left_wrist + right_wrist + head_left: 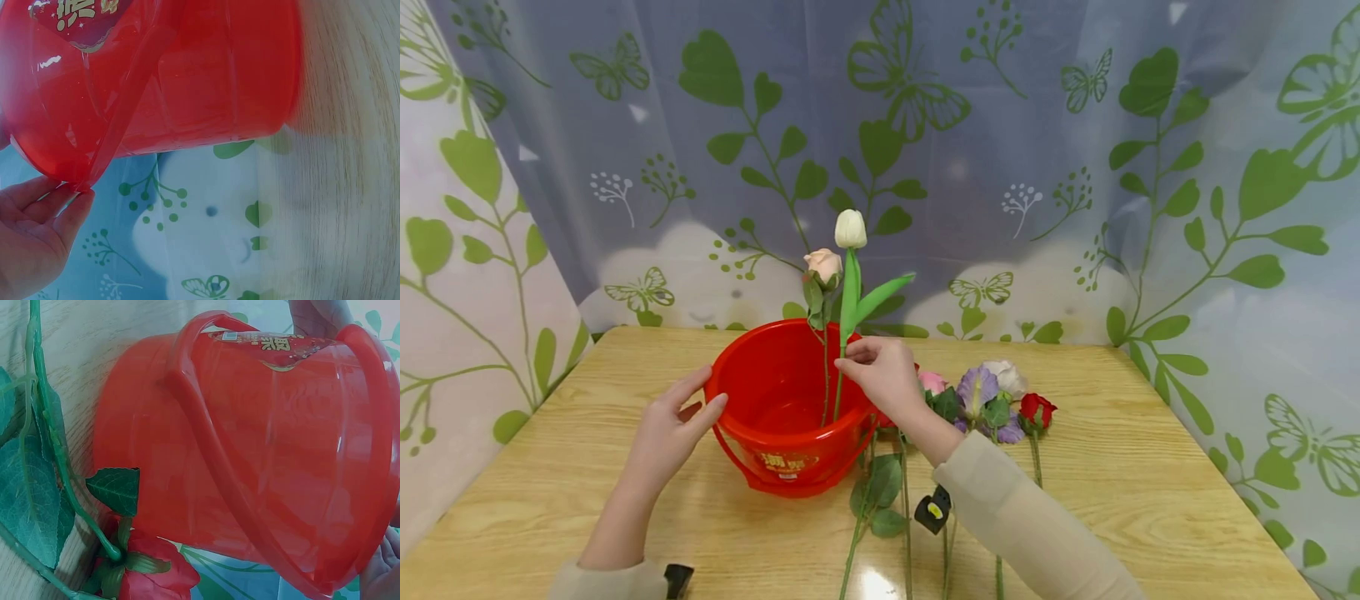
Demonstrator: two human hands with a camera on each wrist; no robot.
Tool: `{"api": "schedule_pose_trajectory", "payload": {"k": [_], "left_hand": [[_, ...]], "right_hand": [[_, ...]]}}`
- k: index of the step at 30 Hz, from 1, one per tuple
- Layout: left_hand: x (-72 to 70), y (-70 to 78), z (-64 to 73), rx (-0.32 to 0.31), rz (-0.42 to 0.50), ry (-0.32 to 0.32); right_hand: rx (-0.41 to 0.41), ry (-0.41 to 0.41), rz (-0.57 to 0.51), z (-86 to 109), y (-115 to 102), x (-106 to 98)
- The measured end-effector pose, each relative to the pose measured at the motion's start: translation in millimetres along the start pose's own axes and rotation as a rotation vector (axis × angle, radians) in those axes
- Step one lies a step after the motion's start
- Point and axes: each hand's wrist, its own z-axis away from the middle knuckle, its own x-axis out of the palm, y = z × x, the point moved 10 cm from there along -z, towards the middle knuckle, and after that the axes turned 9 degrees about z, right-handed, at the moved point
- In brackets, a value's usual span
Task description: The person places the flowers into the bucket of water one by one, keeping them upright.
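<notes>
A red plastic bucket stands on the table, its handle lowered along the front. My left hand grips the bucket's left rim, thumb and fingers on either side, as the left wrist view also shows. In my right hand, thumb and fingers pinch the green stem of a white tulip over the bucket's right side. The tulip stands upright, its lower stem inside the bucket. A pale peach rose leans in the bucket beside it. In the right wrist view, a red rose lies close to the bucket's wall.
Right of the bucket lie several artificial flowers: a purple iris, a white bloom, a pink one and a red rose. Their stems reach the table's front. A patterned curtain hangs behind.
</notes>
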Motion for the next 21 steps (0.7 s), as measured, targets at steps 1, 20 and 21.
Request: {"api": "schedule_pose_trajectory", "payload": {"k": [1,20,21], "left_hand": [[0.1,0.0,0.1,-0.001,0.002,0.001],[-0.3,0.8,-0.5,0.004,-0.002,0.003],[-0.2,0.8,-0.6,0.005,-0.001,0.003]], "right_hand": [[-0.011,-0.001,0.005,0.2,-1.4,0.0],[-0.121,0.012,0.087,2.6,-13.5,0.5],[-0.13,0.013,0.087,2.7,-14.2,0.3]]}}
